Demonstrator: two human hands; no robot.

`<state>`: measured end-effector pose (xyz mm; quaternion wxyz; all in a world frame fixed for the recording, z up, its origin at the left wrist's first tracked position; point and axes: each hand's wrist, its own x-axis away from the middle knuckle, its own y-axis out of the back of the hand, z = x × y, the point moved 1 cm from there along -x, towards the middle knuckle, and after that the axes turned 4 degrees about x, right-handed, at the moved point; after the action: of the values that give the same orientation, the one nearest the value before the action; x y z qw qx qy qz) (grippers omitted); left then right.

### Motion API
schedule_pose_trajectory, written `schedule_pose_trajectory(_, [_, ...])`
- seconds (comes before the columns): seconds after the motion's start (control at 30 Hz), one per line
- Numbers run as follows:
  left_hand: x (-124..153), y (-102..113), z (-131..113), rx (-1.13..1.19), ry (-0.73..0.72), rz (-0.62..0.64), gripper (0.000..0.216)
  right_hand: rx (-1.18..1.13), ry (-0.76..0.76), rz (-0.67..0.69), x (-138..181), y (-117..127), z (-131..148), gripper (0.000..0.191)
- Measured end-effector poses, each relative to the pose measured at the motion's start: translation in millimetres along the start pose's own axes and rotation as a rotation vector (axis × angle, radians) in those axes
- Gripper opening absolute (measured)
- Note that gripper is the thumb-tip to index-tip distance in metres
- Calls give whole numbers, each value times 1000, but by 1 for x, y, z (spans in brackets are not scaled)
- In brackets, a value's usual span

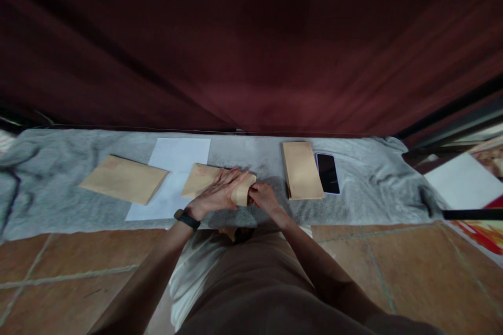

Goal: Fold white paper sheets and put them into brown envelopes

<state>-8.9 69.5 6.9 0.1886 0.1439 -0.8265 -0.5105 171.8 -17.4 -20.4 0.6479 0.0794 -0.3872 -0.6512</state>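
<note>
A brown paper envelope (200, 177) lies in front of me on the grey cloth, partly over white paper. My left hand (220, 190), with a dark watch on its wrist, spans the envelope from above, fingers across it and thumb at the near edge. The envelope's right end bulges up. At that end my right hand (264, 196) is closed, its fingertips pinching at the envelope's edge; whether anything else is between them is hidden.
Another brown envelope (124, 178) rests at the left, overlapping a white sheet (178, 154). To the right lie a stack of brown envelopes (302, 170) and a phone (328, 174). Grey cloth (369, 183) covers the long surface. Dark red fabric (251, 63) rises behind it.
</note>
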Motion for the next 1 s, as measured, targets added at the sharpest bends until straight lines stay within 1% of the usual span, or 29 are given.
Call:
schedule_pose_trajectory(0.27, [-1, -2, 1, 5, 13, 4, 118, 69, -10, -15, 0, -1, 1, 26])
schedule_pose_trajectory(0.5, [1, -1, 0, 27, 27, 11, 110, 154, -14, -27, 0, 0, 3, 24])
schedule_pose_trajectory(0.63, [8, -2, -1, 54, 50, 19, 102, 212, -30, -22, -1, 0, 3, 24])
schedule_pose_trajectory(0.77, [15, -2, -2, 91, 72, 24, 99, 262, -48, -11, -1, -1, 2, 27])
schedule_pose_trajectory(0.87, [17, -5, 0, 99, 88, 28, 98, 293, -51, -11, -1, -2, 3, 28])
schedule_pose_trajectory(1.0, [17, -11, 6, 75, 73, 12, 96, 336, -50, -31, 0, -1, 4, 28])
